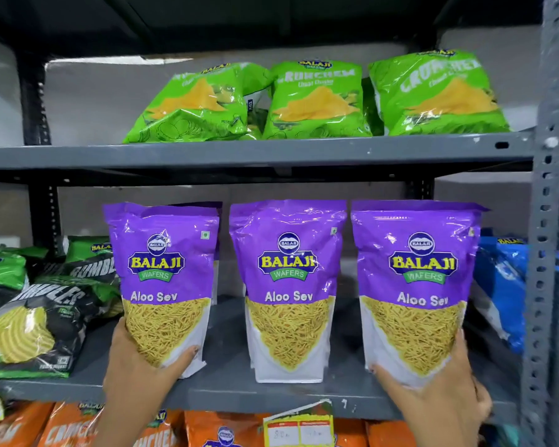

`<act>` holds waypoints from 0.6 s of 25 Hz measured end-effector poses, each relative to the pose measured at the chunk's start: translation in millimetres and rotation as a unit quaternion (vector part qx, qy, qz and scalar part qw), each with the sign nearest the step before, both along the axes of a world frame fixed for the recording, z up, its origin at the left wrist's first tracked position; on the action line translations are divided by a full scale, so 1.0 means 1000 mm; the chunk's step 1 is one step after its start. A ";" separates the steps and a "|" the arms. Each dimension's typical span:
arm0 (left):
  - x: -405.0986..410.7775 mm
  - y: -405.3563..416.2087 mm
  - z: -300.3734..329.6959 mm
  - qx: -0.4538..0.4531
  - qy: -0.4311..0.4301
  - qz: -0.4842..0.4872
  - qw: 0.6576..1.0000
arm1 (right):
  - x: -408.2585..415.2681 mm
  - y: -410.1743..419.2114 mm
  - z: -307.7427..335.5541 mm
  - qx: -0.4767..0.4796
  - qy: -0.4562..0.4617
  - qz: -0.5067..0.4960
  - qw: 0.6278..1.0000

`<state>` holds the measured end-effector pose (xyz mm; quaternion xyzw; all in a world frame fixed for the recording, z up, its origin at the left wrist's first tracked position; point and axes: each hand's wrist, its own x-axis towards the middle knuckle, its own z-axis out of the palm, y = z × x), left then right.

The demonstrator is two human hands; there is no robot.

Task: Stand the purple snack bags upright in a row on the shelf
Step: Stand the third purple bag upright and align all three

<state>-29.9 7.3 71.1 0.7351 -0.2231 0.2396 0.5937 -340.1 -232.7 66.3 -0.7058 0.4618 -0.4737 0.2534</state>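
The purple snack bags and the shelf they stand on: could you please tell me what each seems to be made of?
Purple snack bags: glossy plastic film, judging by crinkles and bright glare. Shelf: apparently grey painted metal, matte, with a perforated upright.

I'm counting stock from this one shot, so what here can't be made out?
- Bags behind the left purple bag: only a purple edge shows past its top in the head view, so no count.
- Price tag: handwriting too blurred to read.
- Blue bag: partly hidden by the right purple bag and the shelf post.
- Orange bags: cut off by the bottom edge.
- Right hand: its grip fingers are behind the bag.
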 end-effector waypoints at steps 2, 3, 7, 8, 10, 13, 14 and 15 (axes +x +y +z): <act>0.010 0.006 0.002 0.023 -0.009 -0.017 1.000 | 0.008 0.008 0.007 -0.007 -0.009 -0.007 1.000; 0.016 -0.002 -0.002 0.026 -0.010 -0.018 0.999 | 0.014 0.012 0.021 0.010 -0.043 -0.036 0.998; 0.024 -0.021 -0.004 0.022 -0.044 -0.024 0.999 | 0.016 0.013 0.038 -0.013 -0.121 -0.072 0.990; 0.029 0.012 -0.009 0.023 -0.030 -0.031 0.999 | 0.018 0.041 0.029 -0.032 -0.103 -0.062 0.992; 0.032 0.024 -0.019 0.035 -0.022 -0.024 0.999 | 0.012 0.049 0.013 -0.035 -0.079 -0.058 0.995; 0.025 0.008 -0.031 0.058 0.028 -0.025 0.998 | 0.008 0.040 0.015 -0.027 -0.085 -0.068 0.994; 0.022 0.001 -0.033 0.064 0.032 -0.033 0.997 | 0.006 0.035 0.014 -0.025 -0.082 -0.080 0.993; 0.021 -0.005 -0.035 0.073 0.042 -0.039 0.996 | 0.001 0.028 0.011 -0.027 -0.084 -0.076 0.993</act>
